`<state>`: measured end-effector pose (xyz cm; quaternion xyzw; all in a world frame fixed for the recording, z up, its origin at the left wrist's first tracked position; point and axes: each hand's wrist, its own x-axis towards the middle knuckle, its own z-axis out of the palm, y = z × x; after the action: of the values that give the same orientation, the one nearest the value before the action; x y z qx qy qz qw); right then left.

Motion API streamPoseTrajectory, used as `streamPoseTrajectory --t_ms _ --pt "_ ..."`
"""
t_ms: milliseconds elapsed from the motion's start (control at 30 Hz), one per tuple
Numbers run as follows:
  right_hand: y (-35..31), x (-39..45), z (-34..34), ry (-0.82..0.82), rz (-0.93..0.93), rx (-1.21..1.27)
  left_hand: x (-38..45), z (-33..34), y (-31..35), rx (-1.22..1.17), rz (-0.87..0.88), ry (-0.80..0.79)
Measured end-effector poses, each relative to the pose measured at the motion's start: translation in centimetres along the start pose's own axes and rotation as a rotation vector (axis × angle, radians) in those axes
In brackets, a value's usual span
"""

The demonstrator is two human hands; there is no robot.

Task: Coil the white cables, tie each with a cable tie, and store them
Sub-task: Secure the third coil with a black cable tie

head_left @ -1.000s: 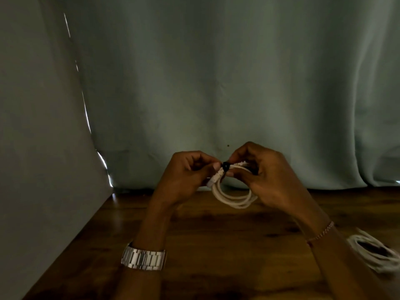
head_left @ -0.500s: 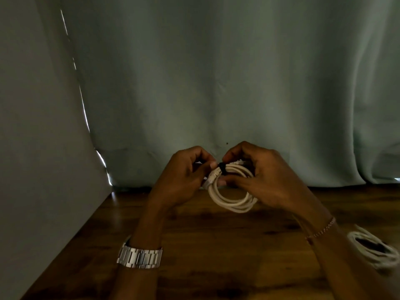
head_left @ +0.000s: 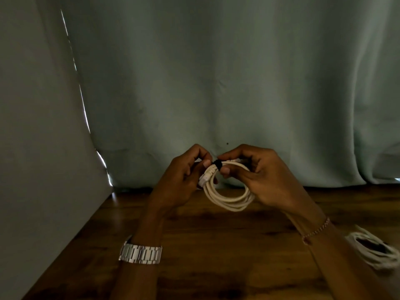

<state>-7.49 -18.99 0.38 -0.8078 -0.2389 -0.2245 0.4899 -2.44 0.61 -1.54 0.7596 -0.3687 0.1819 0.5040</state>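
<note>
A coiled white cable (head_left: pixel 229 202) hangs in the air above the wooden table, between my two hands. A black cable tie (head_left: pixel 217 165) wraps the top of the coil. My left hand (head_left: pixel 181 180) pinches the coil beside the tie, at the white plug ends. My right hand (head_left: pixel 264 176) grips the top of the coil, with thumb and forefinger at the tie. A second white cable coil (head_left: pixel 376 252) lies on the table at the far right, partly behind my right forearm.
The wooden table (head_left: pixel 216 256) runs to a pale green curtain (head_left: pixel 216 83) at the back. A grey wall (head_left: pixel 39 148) closes the left side. A metal watch (head_left: pixel 140 254) is on my left wrist, a thin bracelet (head_left: pixel 316 230) on my right.
The coil has tilted, so that more of its loop shows below my hands. Both hands stay at the tie and have shifted slightly.
</note>
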Motion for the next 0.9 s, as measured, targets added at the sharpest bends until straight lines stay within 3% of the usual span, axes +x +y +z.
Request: streamPoseTrajectory --t_ms 433,667,800,900 --pt "0.1 0.0 -0.1 0.012 -0.076 0.089 0.2 0.7 -0.4 -0.058 0.045 0.002" --pt "0.7 0.3 0.3 0.061 -0.031 0.021 0.2 0.6 -0.5 -0.411 -0.217 0.026" --pt "1.4 0.4 0.5 0.139 -0.043 -0.054 0.0 0.5 -0.2 -0.569 -0.403 -0.096" --pt "2.0 0.4 0.3 0.194 -0.022 -0.019 -0.2 0.6 -0.3 -0.553 -0.419 -0.186"
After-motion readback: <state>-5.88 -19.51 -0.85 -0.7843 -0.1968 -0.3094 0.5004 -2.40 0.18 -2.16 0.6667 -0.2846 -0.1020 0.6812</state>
